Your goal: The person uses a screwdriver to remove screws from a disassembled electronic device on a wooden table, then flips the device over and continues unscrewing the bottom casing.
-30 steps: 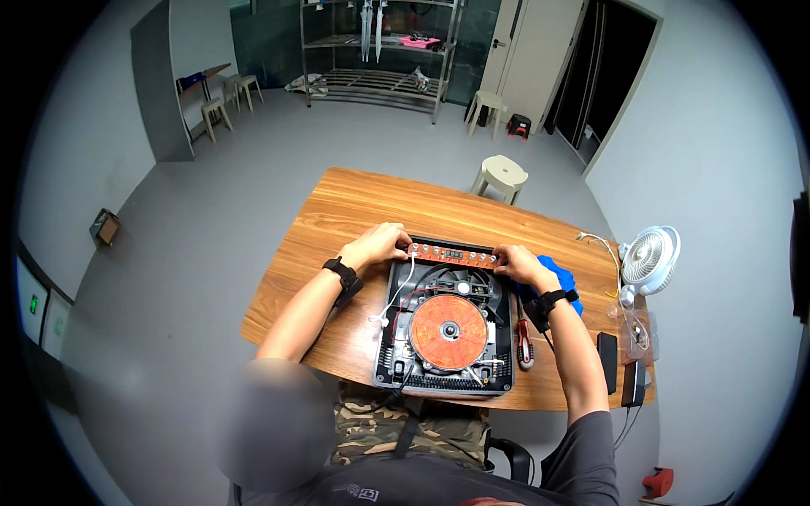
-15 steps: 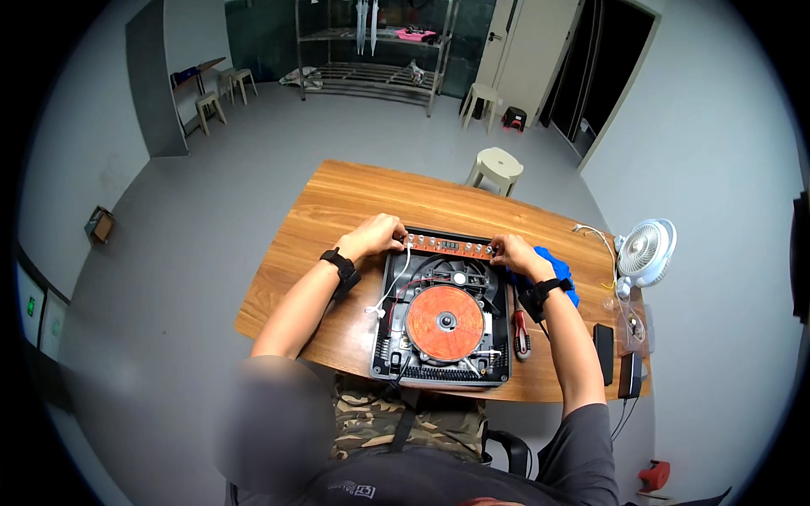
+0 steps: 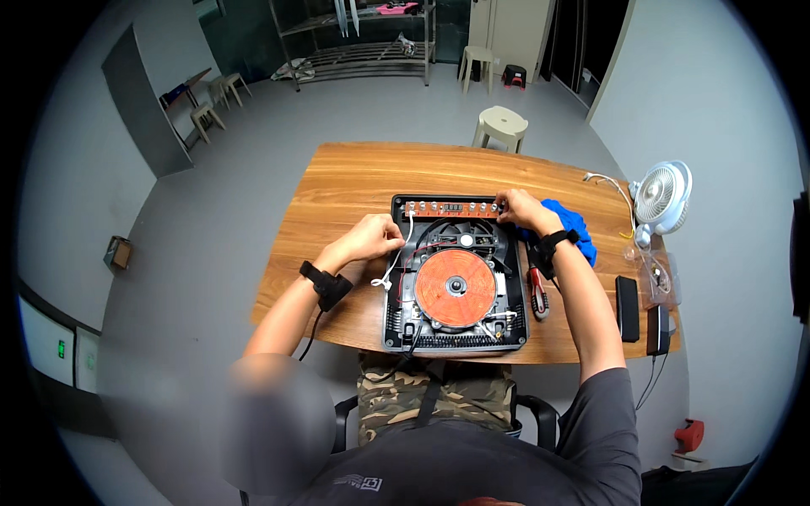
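An opened induction cooker (image 3: 393, 329) lies on the wooden table in front of me, its round copper-coloured coil (image 3: 434, 291) exposed. Along its far edge sits a narrow orange circuit board (image 3: 426, 211) with several round buttons and a small dark display. My right hand (image 3: 525, 211) has its fingers closed at the right end of this board. Left of the coil, my left hand (image 3: 371, 238) is closed, fingertips pinched together at the white cable (image 3: 394, 268). That cable runs from the board's left end to a loose white plug. A fan (image 3: 439, 234) shows between coil and board.
A red-and-grey screwdriver (image 3: 537, 293) and a blue cloth (image 3: 575, 236) lie right of the cooker. Farther right are a black box-like device (image 3: 627, 308), a clear plastic box (image 3: 666, 278) and a small white fan (image 3: 662, 198). A stool (image 3: 503, 125) stands beyond the table (image 3: 337, 181).
My left hand has left the board's left end and come nearer to me, to the white cable. My right hand stays at the board's right end. The whole view has shifted slightly.
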Available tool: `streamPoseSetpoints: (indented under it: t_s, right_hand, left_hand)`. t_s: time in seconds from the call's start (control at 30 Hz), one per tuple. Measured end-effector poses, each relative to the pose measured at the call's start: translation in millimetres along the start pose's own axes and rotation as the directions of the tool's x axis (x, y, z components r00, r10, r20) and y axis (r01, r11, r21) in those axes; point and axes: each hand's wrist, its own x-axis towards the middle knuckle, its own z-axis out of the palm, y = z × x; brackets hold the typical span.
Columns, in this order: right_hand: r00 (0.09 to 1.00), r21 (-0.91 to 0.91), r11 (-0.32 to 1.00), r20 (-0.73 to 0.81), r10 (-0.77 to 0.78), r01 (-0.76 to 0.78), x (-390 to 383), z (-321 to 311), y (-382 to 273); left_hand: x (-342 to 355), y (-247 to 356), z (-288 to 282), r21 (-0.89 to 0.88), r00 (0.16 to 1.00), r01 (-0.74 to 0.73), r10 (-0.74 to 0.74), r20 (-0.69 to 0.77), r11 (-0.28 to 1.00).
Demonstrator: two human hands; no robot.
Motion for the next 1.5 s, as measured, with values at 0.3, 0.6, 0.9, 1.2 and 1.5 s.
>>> streamPoseSetpoints:
  t_s: [0.3, 0.6, 0.9, 1.2, 1.5]
  right_hand:
    - [1.000, -0.019, 1.000, 0.012, 0.024, -0.024, -1, -1, -3]
    - [1.000, -0.009, 1.000, -0.029, -0.012, 0.011, -5, -1, -5]
    - [0.995, 0.024, 0.998, -0.084, -0.051, 0.054, -6, 2, -4]
    - [0.998, 0.014, 0.998, 0.013, 0.063, -0.063, -5, -3, -5]
    - [0.999, 0.038, 0.999, 0.039, 0.002, -0.004, 5, 0, 2]
  left_hand:
    - [-7, 17, 6, 0.033, 0.969, 0.170, -0.173, 0.177, 0.985]
    - [-1, 28, 14, 0.226, 0.951, 0.231, -0.268, 0.152, 0.946]
    - [-4, 28, 27, 0.289, 0.970, 0.201, -0.231, 0.073, 0.936]
    - [-40, 53, 12, -0.065, 0.992, 0.002, 0.006, 0.127, 0.998]
    - [-61, 48, 31, 0.049, 0.980, -0.192, 0.190, 0.054, 0.980]
